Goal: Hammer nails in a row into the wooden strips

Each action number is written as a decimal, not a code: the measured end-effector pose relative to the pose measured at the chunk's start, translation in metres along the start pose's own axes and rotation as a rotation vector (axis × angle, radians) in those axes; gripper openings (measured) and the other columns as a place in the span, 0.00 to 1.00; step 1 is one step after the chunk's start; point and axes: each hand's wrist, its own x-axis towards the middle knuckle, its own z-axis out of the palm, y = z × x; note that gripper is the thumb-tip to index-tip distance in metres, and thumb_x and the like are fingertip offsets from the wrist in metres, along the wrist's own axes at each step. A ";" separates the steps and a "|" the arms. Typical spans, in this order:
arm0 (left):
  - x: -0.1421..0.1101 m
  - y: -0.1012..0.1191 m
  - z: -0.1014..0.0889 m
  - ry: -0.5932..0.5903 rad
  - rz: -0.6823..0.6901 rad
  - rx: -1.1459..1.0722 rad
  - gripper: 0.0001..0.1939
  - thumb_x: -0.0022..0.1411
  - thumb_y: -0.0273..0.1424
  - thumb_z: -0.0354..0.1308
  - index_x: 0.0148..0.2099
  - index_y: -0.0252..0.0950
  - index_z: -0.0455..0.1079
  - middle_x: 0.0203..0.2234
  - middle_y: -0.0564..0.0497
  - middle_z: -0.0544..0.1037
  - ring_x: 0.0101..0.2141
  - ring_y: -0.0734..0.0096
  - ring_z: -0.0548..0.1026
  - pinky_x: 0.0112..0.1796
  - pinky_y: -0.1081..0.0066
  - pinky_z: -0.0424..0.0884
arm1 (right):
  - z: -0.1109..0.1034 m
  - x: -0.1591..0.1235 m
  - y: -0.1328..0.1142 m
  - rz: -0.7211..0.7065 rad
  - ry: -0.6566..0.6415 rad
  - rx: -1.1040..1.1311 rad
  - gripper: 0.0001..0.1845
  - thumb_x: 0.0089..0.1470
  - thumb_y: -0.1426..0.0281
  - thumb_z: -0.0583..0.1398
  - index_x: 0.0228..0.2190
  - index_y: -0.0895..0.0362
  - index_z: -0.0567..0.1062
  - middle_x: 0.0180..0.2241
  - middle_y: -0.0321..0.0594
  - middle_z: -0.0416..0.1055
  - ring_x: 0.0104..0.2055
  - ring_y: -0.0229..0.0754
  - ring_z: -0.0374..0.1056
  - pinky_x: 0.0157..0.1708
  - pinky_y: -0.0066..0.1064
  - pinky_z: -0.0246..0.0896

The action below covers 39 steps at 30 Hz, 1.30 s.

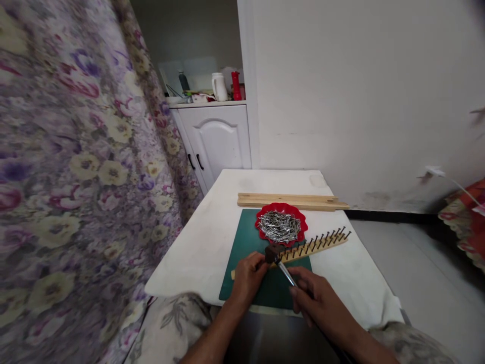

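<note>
My right hand is closed around the handle of a hammer, which has a metal shaft and a dark head. The hammer head is over a narrow wooden strip, right beside my left fingertips. My left hand is pinched at the strip's nearer part; what sits between its fingers is hidden. Several dark nails stand up in rows along the strip's right part. Beneath the strip lies a green mat. A red scalloped dish full of loose silver nails stands just behind the hammer.
Wooden strips lie across the back of the white-covered table. A floral curtain hangs on the left. Behind stands a white cabinet with a white jug and a red bottle on top.
</note>
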 end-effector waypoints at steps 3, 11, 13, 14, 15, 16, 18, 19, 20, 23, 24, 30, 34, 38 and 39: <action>0.000 0.001 0.000 0.001 -0.002 -0.002 0.11 0.59 0.33 0.52 0.27 0.35 0.69 0.23 0.53 0.70 0.27 0.72 0.68 0.27 0.75 0.58 | -0.001 0.001 0.000 -0.001 0.003 -0.004 0.17 0.56 0.68 0.53 0.48 0.58 0.67 0.18 0.28 0.66 0.12 0.30 0.56 0.13 0.22 0.51; 0.001 -0.001 -0.001 -0.001 0.014 0.040 0.11 0.58 0.32 0.51 0.26 0.35 0.69 0.22 0.53 0.69 0.26 0.73 0.68 0.26 0.75 0.57 | 0.001 0.001 0.003 -0.007 0.002 0.005 0.17 0.56 0.67 0.54 0.46 0.58 0.68 0.18 0.27 0.66 0.11 0.30 0.56 0.12 0.21 0.50; 0.000 -0.001 -0.001 0.003 0.020 0.037 0.10 0.58 0.32 0.52 0.26 0.35 0.69 0.23 0.53 0.70 0.27 0.72 0.68 0.27 0.74 0.59 | 0.001 0.002 0.001 -0.020 0.016 0.032 0.17 0.55 0.66 0.55 0.46 0.57 0.68 0.18 0.28 0.66 0.12 0.30 0.56 0.12 0.21 0.50; 0.000 -0.001 -0.001 0.003 0.022 0.030 0.10 0.58 0.32 0.52 0.27 0.35 0.69 0.24 0.52 0.71 0.27 0.72 0.69 0.28 0.74 0.60 | 0.001 0.002 0.000 -0.024 0.026 0.053 0.17 0.55 0.65 0.55 0.46 0.57 0.68 0.18 0.27 0.65 0.12 0.30 0.56 0.12 0.21 0.50; 0.000 -0.001 -0.001 0.000 0.025 0.022 0.09 0.58 0.32 0.52 0.29 0.35 0.70 0.25 0.52 0.71 0.28 0.71 0.70 0.29 0.74 0.60 | -0.001 0.003 0.000 -0.026 0.041 0.079 0.17 0.56 0.65 0.55 0.46 0.56 0.68 0.18 0.27 0.65 0.12 0.29 0.56 0.12 0.21 0.49; -0.001 -0.001 -0.002 -0.004 0.028 0.014 0.08 0.58 0.32 0.52 0.30 0.36 0.71 0.26 0.52 0.72 0.29 0.71 0.70 0.30 0.73 0.61 | -0.002 0.004 0.000 -0.024 0.059 0.108 0.17 0.56 0.65 0.55 0.47 0.56 0.68 0.18 0.28 0.65 0.12 0.29 0.56 0.12 0.21 0.48; -0.003 -0.001 -0.005 -0.015 0.036 -0.001 0.08 0.58 0.32 0.52 0.32 0.36 0.71 0.28 0.51 0.73 0.30 0.70 0.71 0.31 0.73 0.63 | -0.008 0.006 0.000 -0.030 0.115 0.165 0.19 0.56 0.63 0.56 0.47 0.57 0.67 0.19 0.28 0.66 0.11 0.29 0.55 0.12 0.21 0.46; -0.004 -0.001 -0.007 -0.020 0.041 -0.008 0.08 0.59 0.32 0.52 0.33 0.37 0.72 0.28 0.51 0.73 0.30 0.70 0.71 0.32 0.73 0.63 | -0.011 0.008 0.001 -0.038 0.151 0.188 0.20 0.55 0.62 0.56 0.47 0.57 0.67 0.19 0.29 0.66 0.11 0.29 0.55 0.12 0.21 0.46; -0.005 -0.001 -0.010 -0.022 0.046 -0.010 0.09 0.59 0.32 0.52 0.33 0.37 0.72 0.29 0.51 0.74 0.31 0.70 0.71 0.32 0.73 0.63 | -0.015 0.010 0.002 -0.054 0.192 0.206 0.20 0.55 0.61 0.57 0.47 0.58 0.67 0.19 0.29 0.66 0.11 0.30 0.54 0.11 0.21 0.46; -0.004 0.000 -0.021 0.022 0.044 0.004 0.09 0.60 0.33 0.50 0.33 0.37 0.71 0.28 0.51 0.73 0.30 0.70 0.71 0.32 0.73 0.64 | -0.026 0.015 0.004 -0.103 0.284 0.249 0.21 0.55 0.60 0.57 0.46 0.59 0.67 0.19 0.30 0.67 0.12 0.30 0.54 0.12 0.22 0.48; -0.001 0.000 -0.025 0.054 0.040 0.013 0.09 0.60 0.33 0.50 0.33 0.37 0.71 0.28 0.52 0.73 0.30 0.71 0.71 0.32 0.73 0.64 | -0.029 0.016 0.004 -0.116 0.303 0.261 0.21 0.55 0.60 0.58 0.46 0.59 0.67 0.19 0.30 0.67 0.12 0.30 0.54 0.12 0.22 0.49; 0.046 0.008 -0.032 0.020 0.204 0.096 0.10 0.61 0.29 0.49 0.37 0.38 0.72 0.33 0.50 0.74 0.34 0.69 0.72 0.36 0.72 0.65 | -0.037 0.019 0.004 -0.125 0.354 0.305 0.22 0.52 0.57 0.59 0.44 0.59 0.68 0.18 0.30 0.68 0.12 0.31 0.55 0.11 0.22 0.48; 0.093 0.014 -0.013 -0.119 0.314 0.224 0.09 0.58 0.26 0.50 0.35 0.37 0.72 0.34 0.48 0.74 0.36 0.66 0.71 0.38 0.70 0.65 | -0.035 0.020 0.003 -0.110 0.342 0.306 0.23 0.51 0.57 0.60 0.43 0.59 0.69 0.18 0.30 0.68 0.12 0.31 0.55 0.11 0.22 0.49; 0.124 0.014 0.007 -0.204 0.271 0.324 0.08 0.56 0.24 0.51 0.32 0.36 0.73 0.33 0.46 0.74 0.37 0.64 0.70 0.39 0.70 0.63 | -0.036 0.020 0.005 -0.108 0.321 0.305 0.22 0.52 0.58 0.59 0.45 0.59 0.68 0.18 0.30 0.68 0.12 0.30 0.54 0.11 0.22 0.50; 0.129 0.013 0.010 -0.209 0.260 0.324 0.08 0.55 0.24 0.52 0.30 0.36 0.72 0.32 0.46 0.74 0.37 0.64 0.70 0.38 0.70 0.63 | -0.036 0.021 0.006 -0.113 0.319 0.308 0.22 0.53 0.59 0.59 0.45 0.59 0.68 0.18 0.30 0.68 0.12 0.30 0.54 0.11 0.22 0.49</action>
